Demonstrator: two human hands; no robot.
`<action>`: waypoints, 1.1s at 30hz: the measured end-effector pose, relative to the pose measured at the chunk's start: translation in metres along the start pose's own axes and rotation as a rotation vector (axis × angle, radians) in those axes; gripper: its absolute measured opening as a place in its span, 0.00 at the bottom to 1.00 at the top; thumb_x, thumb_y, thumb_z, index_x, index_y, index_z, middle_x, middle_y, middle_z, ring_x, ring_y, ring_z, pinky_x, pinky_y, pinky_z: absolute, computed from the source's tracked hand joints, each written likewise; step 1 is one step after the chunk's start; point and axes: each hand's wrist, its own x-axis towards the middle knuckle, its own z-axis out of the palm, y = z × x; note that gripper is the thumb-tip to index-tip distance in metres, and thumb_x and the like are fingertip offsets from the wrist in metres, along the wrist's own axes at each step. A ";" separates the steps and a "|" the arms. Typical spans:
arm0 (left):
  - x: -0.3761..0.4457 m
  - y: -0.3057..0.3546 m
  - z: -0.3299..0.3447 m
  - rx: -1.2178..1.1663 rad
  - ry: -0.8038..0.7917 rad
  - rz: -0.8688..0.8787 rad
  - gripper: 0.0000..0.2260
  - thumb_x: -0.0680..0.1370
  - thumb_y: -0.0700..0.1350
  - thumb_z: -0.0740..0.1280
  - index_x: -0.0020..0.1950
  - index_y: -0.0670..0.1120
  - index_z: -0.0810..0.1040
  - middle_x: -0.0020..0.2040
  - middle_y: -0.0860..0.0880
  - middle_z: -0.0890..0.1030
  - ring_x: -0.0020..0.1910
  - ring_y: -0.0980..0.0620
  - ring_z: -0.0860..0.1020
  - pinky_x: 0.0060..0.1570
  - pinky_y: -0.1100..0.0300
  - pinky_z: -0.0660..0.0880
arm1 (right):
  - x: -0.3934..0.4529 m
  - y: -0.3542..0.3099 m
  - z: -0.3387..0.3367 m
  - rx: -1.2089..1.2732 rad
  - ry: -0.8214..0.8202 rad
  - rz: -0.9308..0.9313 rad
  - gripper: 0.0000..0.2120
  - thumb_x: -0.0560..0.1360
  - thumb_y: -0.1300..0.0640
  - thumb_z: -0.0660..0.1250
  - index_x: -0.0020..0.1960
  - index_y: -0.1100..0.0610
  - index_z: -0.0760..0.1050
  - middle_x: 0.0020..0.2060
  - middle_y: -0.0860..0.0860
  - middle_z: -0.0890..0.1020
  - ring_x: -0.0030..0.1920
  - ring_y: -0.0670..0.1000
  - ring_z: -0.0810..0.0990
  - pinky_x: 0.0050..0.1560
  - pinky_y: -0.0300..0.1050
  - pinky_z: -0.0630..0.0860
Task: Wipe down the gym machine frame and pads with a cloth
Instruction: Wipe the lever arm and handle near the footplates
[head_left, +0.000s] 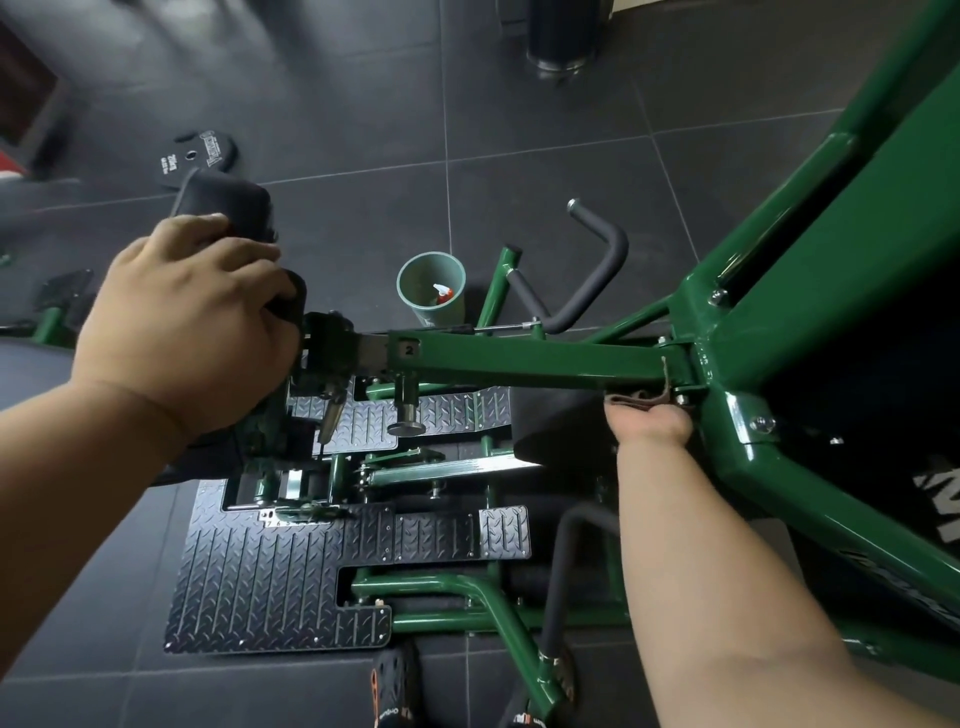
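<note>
One cloth, two hands.

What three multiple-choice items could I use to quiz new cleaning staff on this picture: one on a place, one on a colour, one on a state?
1. Where does the bucket stand?
A. On the floor beyond the green frame arm
B. On the tread plate
C. In the left hand

2. What colour is the machine's frame?
A. Red
B. Green
C. Yellow

3. What is the right hand doing?
A. Hanging idle
B. Lifting a weight plate
C. Holding a cloth under the frame arm

Answers: 1 A, it sits on the dark tiles behind the arm. 2 B, every tube is green. 3 C, the brownish cloth shows above its curled fingers, against the arm's underside.
</note>
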 end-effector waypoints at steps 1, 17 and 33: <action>0.000 0.000 0.000 -0.002 0.000 -0.004 0.18 0.78 0.50 0.59 0.55 0.48 0.88 0.64 0.48 0.85 0.70 0.35 0.74 0.64 0.41 0.74 | -0.005 0.009 0.000 -0.047 -0.005 0.001 0.24 0.86 0.52 0.47 0.62 0.52 0.81 0.60 0.55 0.84 0.56 0.57 0.82 0.50 0.54 0.78; 0.001 0.008 -0.010 -0.013 -0.020 -0.050 0.18 0.76 0.50 0.60 0.53 0.47 0.88 0.61 0.46 0.86 0.69 0.34 0.73 0.63 0.41 0.73 | -0.110 0.131 0.007 -1.928 -0.704 -1.180 0.25 0.85 0.45 0.54 0.81 0.46 0.65 0.81 0.46 0.66 0.83 0.53 0.56 0.83 0.59 0.54; 0.001 0.007 -0.013 -0.073 -0.019 -0.085 0.17 0.74 0.52 0.61 0.50 0.49 0.88 0.55 0.48 0.87 0.69 0.36 0.74 0.62 0.43 0.72 | -0.032 0.028 0.007 -2.242 -0.368 -1.184 0.32 0.84 0.40 0.39 0.84 0.49 0.59 0.84 0.48 0.60 0.84 0.51 0.50 0.84 0.53 0.45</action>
